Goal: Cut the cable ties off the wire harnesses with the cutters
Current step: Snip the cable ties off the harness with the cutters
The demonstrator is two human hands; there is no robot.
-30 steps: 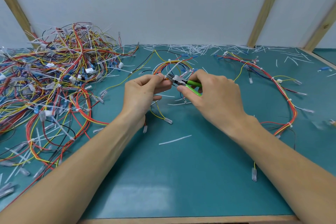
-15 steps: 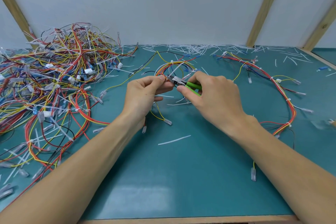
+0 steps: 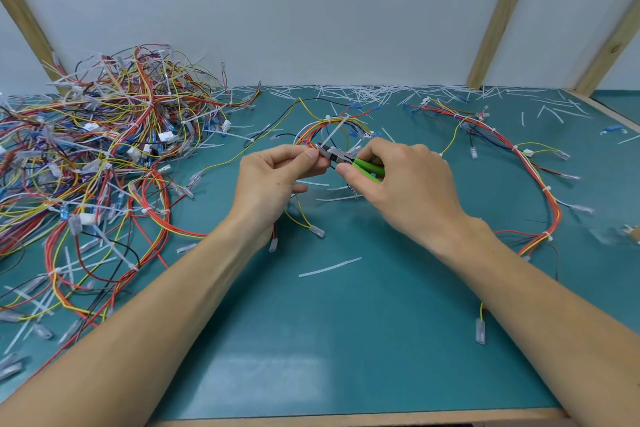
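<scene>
Mid-frame: left hand (image 3: 277, 177) grip pinching harness (image 3: 332, 126); right hand (image 3: 405, 180) grip squeezing green cutters (image 3: 341, 156) at tie (image 3: 333, 133). Cut ties (image 3: 363, 92) litter surface (image 3: 346, 340) top. Big pile (image 3: 104, 149) upper left looks untouched; much left.

Harness pile (image 3: 104, 163) left of both hands (image 3: 273, 180).
</scene>
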